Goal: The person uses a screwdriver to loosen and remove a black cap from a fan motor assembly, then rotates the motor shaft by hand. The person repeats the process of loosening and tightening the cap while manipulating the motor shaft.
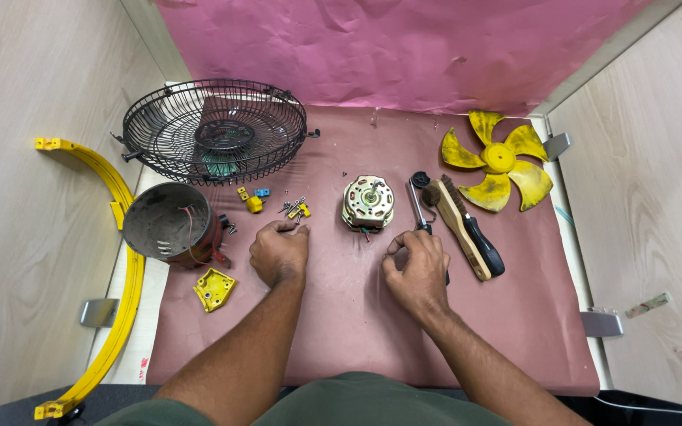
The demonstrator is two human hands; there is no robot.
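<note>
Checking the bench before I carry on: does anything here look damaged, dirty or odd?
The red motor housing lies tipped, its inside coated with grey dust. The yellow fan blade looks grimy and worn. Small screws lie loose near the left hand.

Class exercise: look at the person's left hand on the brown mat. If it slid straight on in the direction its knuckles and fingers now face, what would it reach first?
Probably the little heap of screws and small yellow clips, just beyond the left hand. Past them lies the black wire fan guard.
</note>
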